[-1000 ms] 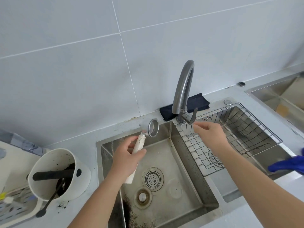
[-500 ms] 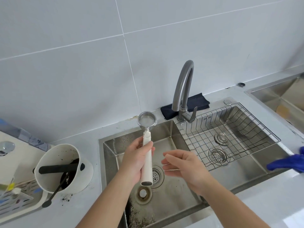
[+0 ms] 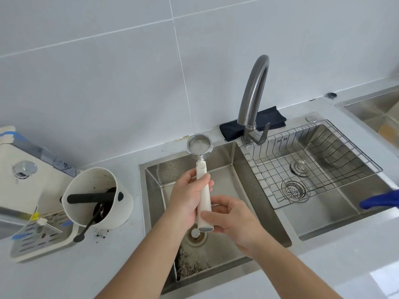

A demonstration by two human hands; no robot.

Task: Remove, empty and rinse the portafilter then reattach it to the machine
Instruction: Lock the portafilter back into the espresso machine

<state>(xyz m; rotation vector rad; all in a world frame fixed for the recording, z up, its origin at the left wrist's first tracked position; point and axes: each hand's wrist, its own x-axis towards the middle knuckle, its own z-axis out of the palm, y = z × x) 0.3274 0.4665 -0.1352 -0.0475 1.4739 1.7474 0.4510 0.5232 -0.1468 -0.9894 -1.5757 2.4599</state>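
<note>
Here the portafilter (image 3: 203,186) is held over the left basin of the sink (image 3: 237,203), its metal basket facing up toward 12 o'clock and its white handle running back toward 6 o'clock. The left hand (image 3: 186,202) has its fingers curled round the middle of the handle, while the right hand (image 3: 232,219) closes loosely on the handle's near end, thumb on top. At 9 o'clock on the tabletop (image 3: 64,275) stands a white knock box (image 3: 97,197), and the faucet (image 3: 253,98) rises at 1 o'clock.
</note>
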